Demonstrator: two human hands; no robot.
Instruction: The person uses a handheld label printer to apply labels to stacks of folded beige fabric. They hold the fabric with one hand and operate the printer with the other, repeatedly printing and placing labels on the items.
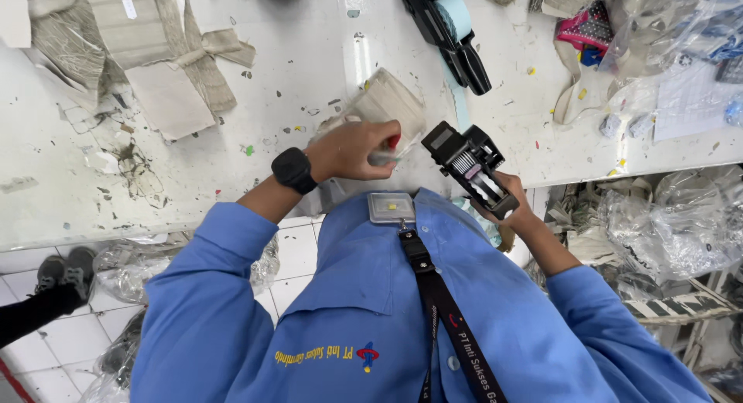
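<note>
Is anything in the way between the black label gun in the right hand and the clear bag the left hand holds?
Nothing visible: the label gun points at the clear bag across open space.

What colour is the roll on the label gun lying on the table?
Light blue, on the black label gun lying on the white table; head view.

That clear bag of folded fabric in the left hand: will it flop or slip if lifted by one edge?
Likely floppy: the clear bag bends above the left hand. Its glossy plastic probably slips. It looks light, held one-handed.
</note>
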